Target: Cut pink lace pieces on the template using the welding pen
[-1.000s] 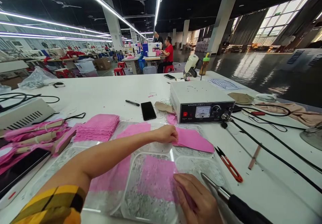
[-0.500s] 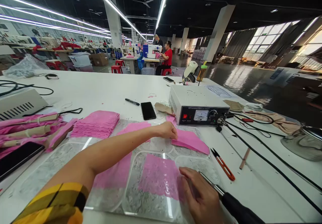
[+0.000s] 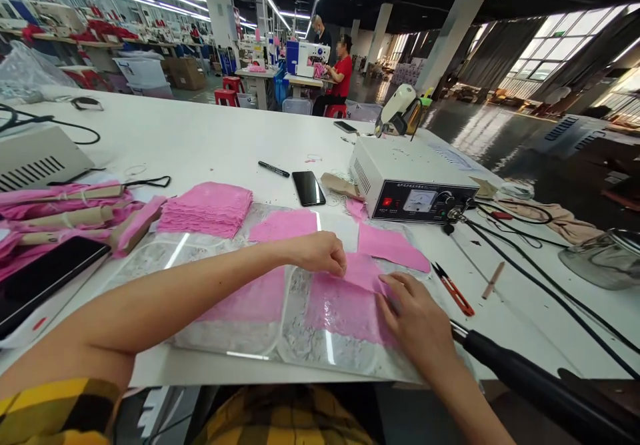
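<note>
My left hand pinches the edge of a pink fabric piece, which lies partly over a pink fabric panel on the clear plastic template. At the panel's right, my right hand touches the fabric with its fingertips. A metal-tipped tool with a black handle runs under this hand and appears held in it; its tip is hidden. Another pink panel lies below my left forearm. Beyond my hands are a flat pink piece and pink cut pieces.
A pink fabric stack stands left, near rolled pink bundles and a phone. Behind are a control box, another phone and a marker. Orange thread snips, cables and a glass jar lie right.
My left hand has drawn a pink piece from the pile by the control box toward me, over the panel. My right hand's fingers now meet its edge. The view has tilted down.
</note>
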The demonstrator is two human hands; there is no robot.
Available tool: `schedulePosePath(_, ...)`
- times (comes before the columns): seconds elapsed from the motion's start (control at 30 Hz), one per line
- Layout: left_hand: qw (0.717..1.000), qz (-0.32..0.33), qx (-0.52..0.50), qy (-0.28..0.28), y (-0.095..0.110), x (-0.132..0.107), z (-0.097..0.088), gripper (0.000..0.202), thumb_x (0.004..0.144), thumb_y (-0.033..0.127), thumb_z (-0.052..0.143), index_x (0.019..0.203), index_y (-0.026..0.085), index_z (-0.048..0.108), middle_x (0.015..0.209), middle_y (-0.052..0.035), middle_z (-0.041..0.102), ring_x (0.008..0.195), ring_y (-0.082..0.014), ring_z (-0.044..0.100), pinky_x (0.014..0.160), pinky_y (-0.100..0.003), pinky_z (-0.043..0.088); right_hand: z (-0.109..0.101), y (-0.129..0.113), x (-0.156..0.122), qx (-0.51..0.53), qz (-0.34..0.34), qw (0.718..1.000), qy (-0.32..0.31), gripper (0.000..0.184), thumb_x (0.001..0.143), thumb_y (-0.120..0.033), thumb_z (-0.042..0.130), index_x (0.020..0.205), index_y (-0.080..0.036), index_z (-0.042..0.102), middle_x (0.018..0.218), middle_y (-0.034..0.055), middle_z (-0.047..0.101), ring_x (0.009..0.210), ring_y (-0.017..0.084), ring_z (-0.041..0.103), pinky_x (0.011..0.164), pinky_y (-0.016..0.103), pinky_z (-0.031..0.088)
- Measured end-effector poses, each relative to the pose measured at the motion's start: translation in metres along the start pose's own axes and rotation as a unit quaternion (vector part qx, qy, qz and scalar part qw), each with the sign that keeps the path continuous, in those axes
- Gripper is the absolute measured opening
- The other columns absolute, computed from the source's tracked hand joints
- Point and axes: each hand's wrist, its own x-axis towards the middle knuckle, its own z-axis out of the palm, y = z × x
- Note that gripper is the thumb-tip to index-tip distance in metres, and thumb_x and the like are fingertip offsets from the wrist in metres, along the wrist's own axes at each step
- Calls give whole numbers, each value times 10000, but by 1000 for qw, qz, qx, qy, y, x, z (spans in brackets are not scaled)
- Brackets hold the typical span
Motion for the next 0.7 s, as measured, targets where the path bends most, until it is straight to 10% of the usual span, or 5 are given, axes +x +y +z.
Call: schedulePosePath(0.7,993,44,104,-24,14,-46,29,159,815,84,662,709,182,729,889,-8,624,853,-144,580,751,-225,423,-38,-7,-33,165,-84,982,-20,168,887,-107,546,960,-205,661,872,49,697,779,148,650,721,276,559)
